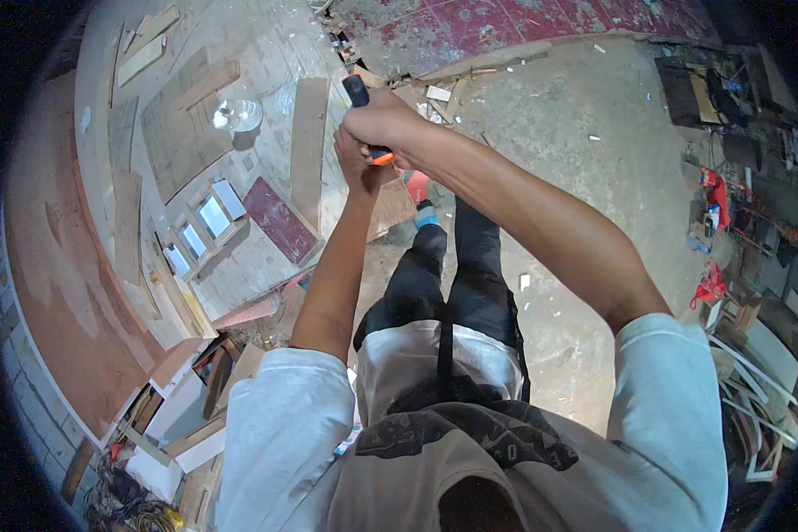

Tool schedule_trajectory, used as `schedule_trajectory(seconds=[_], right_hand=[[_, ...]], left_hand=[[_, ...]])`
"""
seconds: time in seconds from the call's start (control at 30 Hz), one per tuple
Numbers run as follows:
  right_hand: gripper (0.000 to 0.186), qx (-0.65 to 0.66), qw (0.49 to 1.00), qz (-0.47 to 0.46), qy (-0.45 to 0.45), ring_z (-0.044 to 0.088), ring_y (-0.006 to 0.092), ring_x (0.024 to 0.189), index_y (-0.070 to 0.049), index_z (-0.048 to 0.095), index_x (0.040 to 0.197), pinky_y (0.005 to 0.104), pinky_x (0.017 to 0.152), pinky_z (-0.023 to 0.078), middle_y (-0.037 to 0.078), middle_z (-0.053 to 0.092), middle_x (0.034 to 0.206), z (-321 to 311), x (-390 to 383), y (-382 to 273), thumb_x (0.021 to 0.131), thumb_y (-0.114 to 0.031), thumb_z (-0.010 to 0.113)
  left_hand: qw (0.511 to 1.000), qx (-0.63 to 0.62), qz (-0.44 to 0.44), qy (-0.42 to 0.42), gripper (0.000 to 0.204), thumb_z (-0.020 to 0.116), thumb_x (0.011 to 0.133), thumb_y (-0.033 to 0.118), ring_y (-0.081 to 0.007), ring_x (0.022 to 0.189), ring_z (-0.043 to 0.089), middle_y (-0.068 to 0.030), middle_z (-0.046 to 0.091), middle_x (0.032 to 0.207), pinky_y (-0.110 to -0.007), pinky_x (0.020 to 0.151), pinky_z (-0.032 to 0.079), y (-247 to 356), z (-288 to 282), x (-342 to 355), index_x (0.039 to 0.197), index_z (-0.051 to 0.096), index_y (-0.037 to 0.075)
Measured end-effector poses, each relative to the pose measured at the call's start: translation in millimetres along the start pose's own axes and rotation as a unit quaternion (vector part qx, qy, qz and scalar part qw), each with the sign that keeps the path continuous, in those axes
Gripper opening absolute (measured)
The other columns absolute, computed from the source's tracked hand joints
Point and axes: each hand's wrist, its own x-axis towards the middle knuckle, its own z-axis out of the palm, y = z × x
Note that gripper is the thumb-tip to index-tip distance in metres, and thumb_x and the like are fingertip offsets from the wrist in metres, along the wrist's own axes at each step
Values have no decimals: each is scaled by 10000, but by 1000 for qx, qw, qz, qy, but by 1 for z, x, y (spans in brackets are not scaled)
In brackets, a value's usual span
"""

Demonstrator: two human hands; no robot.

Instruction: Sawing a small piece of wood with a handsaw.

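Note:
My right hand (pixel 384 120) is closed round a black-and-orange handled tool (pixel 355 89). Its black end sticks out above the fist and an orange part shows below. Just under it, my left hand (pixel 355 158) is closed at the tool's lower part, pressed against the right hand. What kind of tool it is, and any working end, is hidden by my fingers. Beneath the hands lies a wooden board (pixel 392 209) at the worktop's edge, with my foot in a red shoe (pixel 417 184) beside it.
On the wooden worktop (pixel 266 164) to the left lie a maroon board (pixel 279 220), a small wooden frame (pixel 206 226), a clear plastic bowl (pixel 238 113) and a long plank (pixel 309 146). A handsaw (pixel 250 310) rests at its near edge. Scraps litter the concrete floor (pixel 559 160); clutter lines the right side.

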Motion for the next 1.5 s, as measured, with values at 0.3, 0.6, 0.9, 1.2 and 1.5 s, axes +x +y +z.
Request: schedule_trajectory(seconds=[0.3, 0.6, 0.9, 1.2, 1.5], right_hand=[[109, -21, 1000, -2, 20, 484, 158, 427, -5, 502, 646, 310, 388, 373, 83, 503, 538, -9, 14, 27, 752, -18, 483], [126, -34, 997, -24, 64, 494, 164, 431, 14, 522, 676, 329, 390, 383, 87, 512, 550, -24, 16, 43, 776, -62, 516], [147, -3, 996, 24, 89, 501, 170, 434, 23, 536, 633, 317, 384, 388, 99, 520, 550, -24, 31, 45, 766, -34, 504], [346, -13, 995, 61, 75, 609, 193, 582, -23, 596, 1049, 309, 508, 483, 76, 610, 713, -4, 14, 43, 732, -158, 618], [60, 78, 996, 49, 0, 468, 119, 427, -54, 479, 849, 291, 373, 355, 45, 491, 598, -75, -23, 92, 826, -57, 535]], left_hand=[[992, -89, -91, 26, 394, 657, 639, 237, -318, 945, 451, -127, 459, 964, -415, 822, 383, 23, 13, 4, 970, 534, 65], [943, -278, -178, 48, 319, 566, 745, 180, -318, 950, 456, -119, 474, 981, -399, 836, 389, 17, 42, -1, 1036, 532, 53], [989, -113, -87, 30, 291, 576, 716, 216, -328, 899, 469, -136, 469, 926, -415, 783, 399, 40, 43, 1, 944, 505, 50], [998, -45, -1, 36, 296, 576, 724, 148, -340, 897, 472, -156, 480, 927, -422, 792, 399, 36, 9, 7, 989, 540, 21], [920, 389, 45, 25, 236, 400, 945, 107, -372, 910, 482, -200, 523, 933, -451, 826, 397, 92, 35, 13, 973, 573, -50]])
